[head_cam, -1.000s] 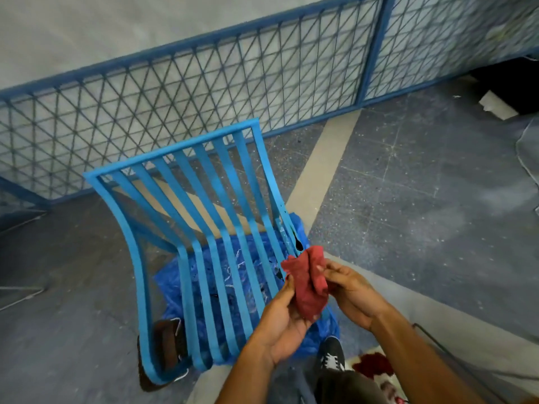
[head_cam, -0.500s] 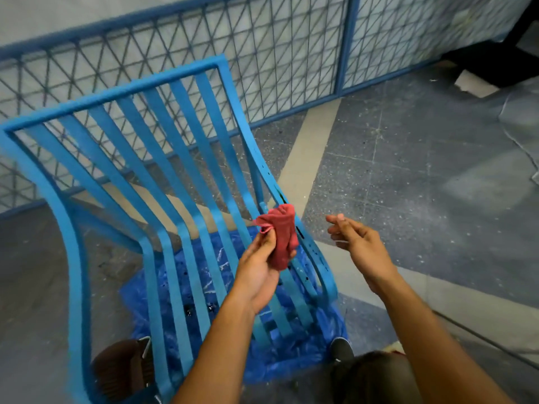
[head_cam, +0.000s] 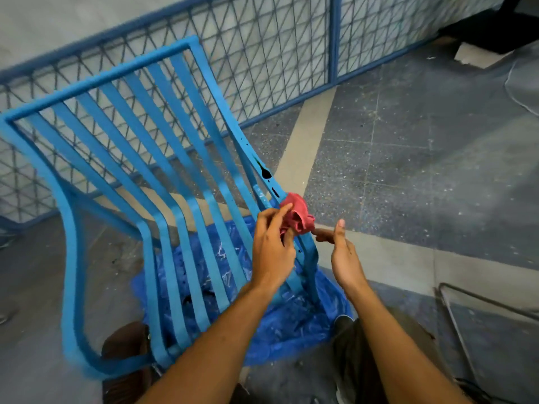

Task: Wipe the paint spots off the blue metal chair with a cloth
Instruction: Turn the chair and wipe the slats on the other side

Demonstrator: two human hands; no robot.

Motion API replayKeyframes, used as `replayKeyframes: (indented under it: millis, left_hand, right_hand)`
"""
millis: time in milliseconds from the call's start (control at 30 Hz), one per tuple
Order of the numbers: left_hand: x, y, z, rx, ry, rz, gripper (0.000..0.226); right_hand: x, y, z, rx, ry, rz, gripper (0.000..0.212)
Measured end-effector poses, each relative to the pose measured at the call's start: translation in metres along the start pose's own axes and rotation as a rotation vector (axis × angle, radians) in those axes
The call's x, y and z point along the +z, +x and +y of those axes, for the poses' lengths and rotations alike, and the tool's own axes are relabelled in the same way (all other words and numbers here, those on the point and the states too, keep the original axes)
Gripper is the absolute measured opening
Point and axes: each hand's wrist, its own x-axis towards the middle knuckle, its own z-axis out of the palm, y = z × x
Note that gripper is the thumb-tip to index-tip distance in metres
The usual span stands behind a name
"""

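Observation:
The blue metal chair (head_cam: 122,158) with slatted back and seat stands in front of me on the floor. Black paint spots (head_cam: 266,174) dot its right side rail. My left hand (head_cam: 271,246) grips a bunched red cloth (head_cam: 298,214) and holds it against that rail, just below the biggest spots. My right hand (head_cam: 342,252) hovers beside the rail to the right, fingers loosely extended toward the cloth, holding nothing.
A crumpled blue plastic sheet (head_cam: 291,322) lies under the chair. A blue wire-mesh fence (head_cam: 262,53) runs behind it. A brown shoe (head_cam: 122,342) shows at lower left, a thin metal frame (head_cam: 455,310) at lower right. Grey tiled floor stretches to the right.
My left hand has carried the cloth right and down onto the chair's right rail. My right hand has moved in closer to the rail. The view has pulled back a little.

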Motion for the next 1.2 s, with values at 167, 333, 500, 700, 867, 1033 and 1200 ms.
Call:
replayKeyframes:
  millis: [167,333,500,700,867,1033,1200]
  left_hand:
    - [-0.003,0.024,-0.006,0.012,0.114,-0.002,0.046]
    - [0.005,-0.007,-0.004,0.101,0.263,-0.041,0.052]
    - [0.0,-0.001,-0.004,0.129,0.285,-0.023,0.048]
    - [0.015,-0.017,0.007,0.177,0.327,-0.008,0.044]
    - [0.021,-0.037,-0.003,0.315,0.413,-0.04,0.046]
    - [0.034,-0.043,0.002,0.174,0.288,0.082,0.042]
    - [0.042,-0.058,-0.008,0.259,0.37,0.029,0.041]
  right_hand:
    - [-0.011,-0.003,0.015,0.015,0.043,-0.021,0.078]
    - [-0.026,-0.004,0.027,0.04,0.075,-0.015,0.087]
    - [-0.037,-0.006,0.028,0.066,0.084,-0.005,0.086]
    - [-0.05,-0.013,0.028,0.07,0.127,0.008,0.092]
    - [-0.051,-0.016,0.028,0.112,0.153,-0.012,0.084]
    - [-0.046,-0.02,0.036,0.132,0.165,-0.073,0.075]
    - [-0.035,-0.02,0.041,0.153,0.208,-0.103,0.067]
